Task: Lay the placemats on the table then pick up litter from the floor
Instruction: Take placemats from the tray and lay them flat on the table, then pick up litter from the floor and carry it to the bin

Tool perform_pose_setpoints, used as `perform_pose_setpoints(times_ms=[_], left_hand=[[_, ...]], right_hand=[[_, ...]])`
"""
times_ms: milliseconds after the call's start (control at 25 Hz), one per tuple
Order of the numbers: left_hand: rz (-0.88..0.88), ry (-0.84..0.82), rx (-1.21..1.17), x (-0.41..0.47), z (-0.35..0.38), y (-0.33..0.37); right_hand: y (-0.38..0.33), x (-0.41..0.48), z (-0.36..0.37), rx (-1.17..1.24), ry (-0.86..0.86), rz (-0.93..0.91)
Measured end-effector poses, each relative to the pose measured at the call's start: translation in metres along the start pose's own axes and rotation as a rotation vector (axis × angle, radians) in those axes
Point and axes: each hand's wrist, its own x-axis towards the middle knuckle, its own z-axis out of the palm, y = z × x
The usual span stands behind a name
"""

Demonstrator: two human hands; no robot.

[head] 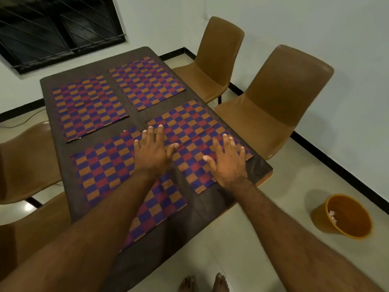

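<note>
Several checkered placemats in purple, red and orange lie flat on the dark table (261,171). The near right placemat (189,123) has both my hands on it. My left hand (152,149) lies flat with fingers spread on its left edge, beside the near left placemat (107,165). My right hand (226,163) presses flat on its right half, near the table's edge. Two more placemats lie at the far left (88,104) and far right (147,81). No litter shows on the visible floor.
Two brown chairs (273,106) stand along the table's right side, two more (25,161) on the left. An orange bin (341,218) with scraps inside lies tilted on the tiled floor at the right. My bare feet (204,283) show at the bottom.
</note>
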Motion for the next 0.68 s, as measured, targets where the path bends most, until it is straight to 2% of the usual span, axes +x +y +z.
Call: perform_pose_setpoints(times_ms=[320, 680], left_hand=[[0.126, -0.074, -0.03, -0.012, 0.001, 0.031], [0.139, -0.167, 0.002, -0.081, 0.028, 0.028]], right_hand=[[0.041, -0.055, -0.014, -0.005, -0.016, 0.187], [0.049, -0.111, -0.001, -0.039, -0.094, 0.163]])
